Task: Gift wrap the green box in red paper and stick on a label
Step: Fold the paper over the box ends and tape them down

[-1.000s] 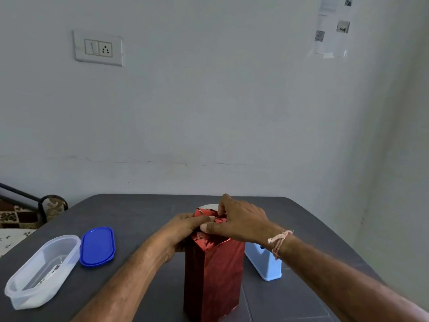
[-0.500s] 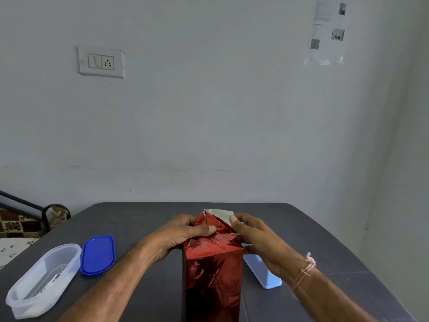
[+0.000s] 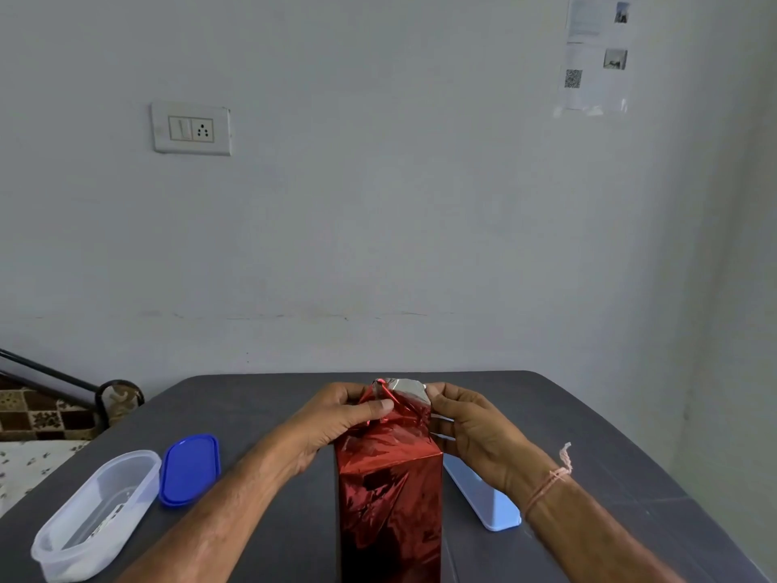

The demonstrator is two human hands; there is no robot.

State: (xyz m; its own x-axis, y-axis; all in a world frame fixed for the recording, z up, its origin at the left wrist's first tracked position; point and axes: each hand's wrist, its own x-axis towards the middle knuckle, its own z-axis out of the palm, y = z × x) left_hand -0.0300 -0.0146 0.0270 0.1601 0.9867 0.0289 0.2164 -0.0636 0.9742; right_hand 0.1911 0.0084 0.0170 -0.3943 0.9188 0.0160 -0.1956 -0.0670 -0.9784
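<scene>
Right below me the tall box (image 3: 391, 511) stands upright on the dark grey worktop (image 3: 269, 397), already sheathed in shiny red paper (image 3: 389, 448); none of the green shows. I take that box as my marker for everything else.

Beside its right face, nearer to me than my hands, a pale blue lid-like piece (image 3: 483, 498) lies flat on the worktop, its far end hidden behind my right wrist. Well off to the box's left sits a clear plastic tub (image 3: 94, 515) with something small inside that I cannot make out, and between tub and box, though closer to the tub, lies a blue lid (image 3: 190, 469), touching or almost touching the tub's rim.

At the top of the box my left hand (image 3: 336, 418) is closed on the gathered paper from the left, thumb pressed across the crumpled folds. My right hand (image 3: 471, 427) pinches the paper from the right, fingertips on a flap whose silver underside (image 3: 405, 389) faces up. A pinkish thread (image 3: 555, 477) is tied round my right wrist.

Beyond the box the worktop runs to a pale wall. Up and left of the box there is a switch plate (image 3: 191, 128); up and right, taped paper sheets (image 3: 595, 56). Far left, a patterned cloth (image 3: 38, 414) and a dark metal rail (image 3: 50, 372) show past the worktop edge.
</scene>
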